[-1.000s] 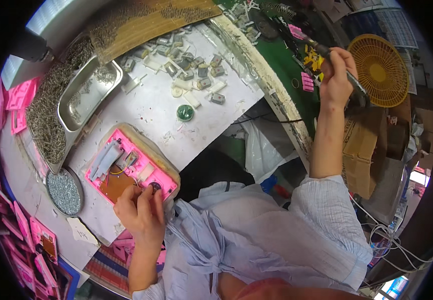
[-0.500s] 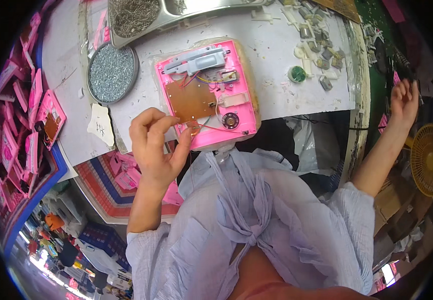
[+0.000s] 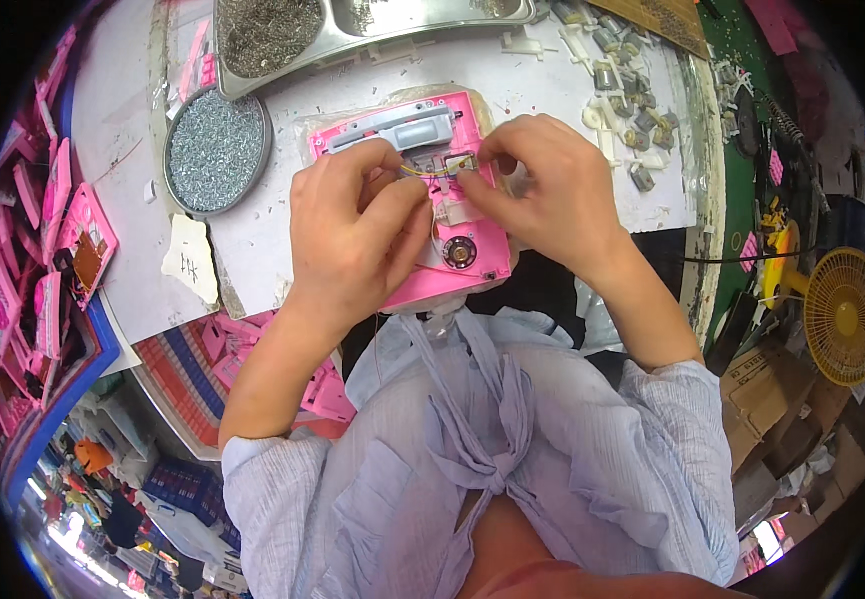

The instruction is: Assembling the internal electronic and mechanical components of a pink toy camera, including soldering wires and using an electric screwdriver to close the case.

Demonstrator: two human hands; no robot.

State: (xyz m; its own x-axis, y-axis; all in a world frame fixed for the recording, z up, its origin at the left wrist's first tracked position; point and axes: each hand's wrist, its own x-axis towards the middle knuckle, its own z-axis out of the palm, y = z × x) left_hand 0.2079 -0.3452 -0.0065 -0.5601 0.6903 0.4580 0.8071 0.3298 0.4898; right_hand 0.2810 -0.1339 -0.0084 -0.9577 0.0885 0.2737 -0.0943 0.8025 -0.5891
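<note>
A pink plastic casing (image 3: 431, 289) lies open on a padded block on the worktable. In it I see a grey plastic part (image 3: 423, 134) along the far edge, a small motor-like metal piece (image 3: 461, 161), a round black speaker-like disc (image 3: 459, 252) and thin coloured wires (image 3: 420, 171). My left hand (image 3: 353, 235) is curled over the casing's left half, hiding the brown board, its fingertips bunched by the wires. My right hand (image 3: 557, 188) has thumb and forefinger drawn together beside the metal piece. Whatever each fingertip grip holds is too small to make out.
A round dish of small metal screws (image 3: 217, 150) stands left, a steel compartment tray (image 3: 373, 48) at the far edge. Loose small motors (image 3: 640, 178) and white plastic pieces lie far right. Pink casings (image 3: 23, 290) are heaped at far left. A yellow fan (image 3: 845, 317) stands right.
My right hand has come in from the far right to the casing. My left hand has moved from the casing's near left corner up over the board. The green-topped pot is now hidden.
</note>
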